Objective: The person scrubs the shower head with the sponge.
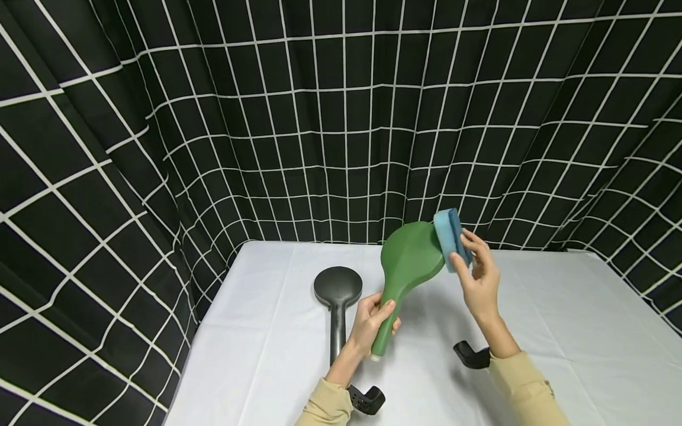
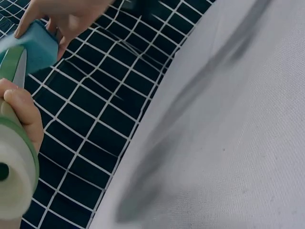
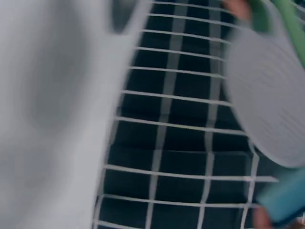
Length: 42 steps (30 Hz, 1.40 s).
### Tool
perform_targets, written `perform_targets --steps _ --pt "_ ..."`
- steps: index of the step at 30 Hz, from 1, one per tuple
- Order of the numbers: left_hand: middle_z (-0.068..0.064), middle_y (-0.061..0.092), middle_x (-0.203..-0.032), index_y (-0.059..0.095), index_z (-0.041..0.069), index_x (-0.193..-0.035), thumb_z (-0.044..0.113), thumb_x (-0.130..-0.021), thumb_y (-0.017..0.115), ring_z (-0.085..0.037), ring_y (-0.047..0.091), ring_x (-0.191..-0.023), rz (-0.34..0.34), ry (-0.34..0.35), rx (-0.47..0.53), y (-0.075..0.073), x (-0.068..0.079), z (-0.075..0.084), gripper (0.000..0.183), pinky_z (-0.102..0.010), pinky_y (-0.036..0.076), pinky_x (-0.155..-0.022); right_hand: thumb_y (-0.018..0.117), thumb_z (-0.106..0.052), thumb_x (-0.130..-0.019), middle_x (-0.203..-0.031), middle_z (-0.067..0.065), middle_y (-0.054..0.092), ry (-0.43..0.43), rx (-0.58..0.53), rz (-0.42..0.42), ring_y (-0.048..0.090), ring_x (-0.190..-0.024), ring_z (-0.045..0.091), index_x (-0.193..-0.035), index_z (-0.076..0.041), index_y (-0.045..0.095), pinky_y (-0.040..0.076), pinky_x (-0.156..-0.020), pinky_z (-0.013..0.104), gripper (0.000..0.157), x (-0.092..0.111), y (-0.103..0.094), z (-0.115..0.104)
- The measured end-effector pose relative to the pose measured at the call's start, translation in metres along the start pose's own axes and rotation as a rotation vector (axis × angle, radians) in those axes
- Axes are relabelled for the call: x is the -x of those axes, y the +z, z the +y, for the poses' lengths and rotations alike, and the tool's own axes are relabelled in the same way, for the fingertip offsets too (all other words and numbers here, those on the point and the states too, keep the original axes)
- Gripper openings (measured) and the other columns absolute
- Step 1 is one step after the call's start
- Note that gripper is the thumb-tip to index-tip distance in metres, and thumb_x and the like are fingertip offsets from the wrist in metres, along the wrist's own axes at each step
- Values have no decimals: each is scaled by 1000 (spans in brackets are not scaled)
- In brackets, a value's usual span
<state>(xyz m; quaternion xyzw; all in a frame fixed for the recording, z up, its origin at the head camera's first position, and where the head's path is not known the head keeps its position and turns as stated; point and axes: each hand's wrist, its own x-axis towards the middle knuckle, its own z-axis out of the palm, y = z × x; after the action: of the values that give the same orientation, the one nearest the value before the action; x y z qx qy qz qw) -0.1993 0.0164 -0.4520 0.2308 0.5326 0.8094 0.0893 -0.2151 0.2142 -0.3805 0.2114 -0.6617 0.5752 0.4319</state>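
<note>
My left hand (image 1: 366,325) grips the handle of a green shower head (image 1: 410,254), raised above the table with its round head tilted up and away. In the left wrist view the pale hollow end of the handle (image 2: 16,191) faces the camera. The grey-white spray face (image 3: 267,95) shows in the right wrist view, turned from the head camera. My right hand (image 1: 483,284) pinches a light blue sponge (image 1: 445,238) between thumb and fingers. The sponge lies at the right rim of the green head.
A black shower head (image 1: 338,286) lies on the white-covered table (image 1: 266,331), left of the left hand, its handle partly behind the forearm. Dark curtains (image 1: 330,130) with a white grid surround the table at the back and sides. Black wrist mounts (image 1: 367,401) hang below both wrists.
</note>
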Motion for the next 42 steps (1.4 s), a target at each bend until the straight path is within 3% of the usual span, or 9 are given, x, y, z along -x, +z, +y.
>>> perform_targets --steps 5,10,15,18,21,24,27,35,42 --pt "-5 51 -67 46 -21 -104 10 -93 49 -8 51 -50 -22 -1 13 0 0 0 33 -20 45 -49 53 11 -88 -113 9 59 162 39 15 55 -98 10 -111 17 54 43 -79 16 24 -12 -3 -3" --pt "-5 52 -66 48 -18 -102 12 -93 50 -8 52 -50 32 -2 7 0 0 0 32 -20 45 -49 61 0 -84 -119 40 43 -129 62 -36 46 -110 31 -101 21 54 41 -89 23 28 11 5 -11" --pt "-6 52 -66 48 -17 -101 14 -94 51 -8 52 -50 54 3 -13 -3 0 0 32 -21 45 -50 68 -17 -81 -115 42 40 -338 73 -78 44 -108 40 -92 15 61 39 -91 29 35 27 10 -8" --pt "-12 52 -67 48 -19 -103 10 -93 50 -9 52 -50 11 23 -57 -5 2 -1 30 -20 45 -50 63 3 -80 -119 40 40 -210 -44 -46 44 -113 35 -99 20 56 38 -94 29 26 21 4 -8" --pt "-26 49 -67 49 -20 -107 4 -93 49 -11 51 -50 -66 60 -117 -6 2 -2 27 -20 44 -50 53 13 -83 -117 23 52 12 8 15 49 -107 20 -109 20 52 39 -87 23 27 7 -6 -7" --pt "-35 47 -68 50 -20 -109 -4 -91 48 -11 50 -49 -150 112 -179 -6 2 -1 24 -21 44 -48 47 -1 -93 -107 -1 57 237 173 33 50 -91 10 -117 11 54 37 -76 20 27 -10 -18 1" --pt "-35 47 -63 50 -21 -109 -9 -89 48 -9 49 -47 -179 164 -234 -2 3 8 23 -22 43 -45 45 -16 -97 -105 -4 53 410 280 2 46 -85 9 -123 0 56 35 -73 23 32 -22 -26 9" --pt "-30 52 -63 50 -17 -115 -5 -88 53 -17 49 -42 -18 186 -369 10 7 24 29 -18 41 -42 47 -9 -95 -102 -4 57 506 141 90 53 -88 10 -121 -1 55 45 -73 15 28 5 -21 12" --pt "-20 59 -83 57 -11 -113 -4 -82 62 -21 57 -51 122 389 -558 -4 -3 3 31 -24 48 -45 43 -5 -96 -100 2 55 625 25 78 58 -86 13 -119 0 51 52 -69 19 24 36 -12 13"
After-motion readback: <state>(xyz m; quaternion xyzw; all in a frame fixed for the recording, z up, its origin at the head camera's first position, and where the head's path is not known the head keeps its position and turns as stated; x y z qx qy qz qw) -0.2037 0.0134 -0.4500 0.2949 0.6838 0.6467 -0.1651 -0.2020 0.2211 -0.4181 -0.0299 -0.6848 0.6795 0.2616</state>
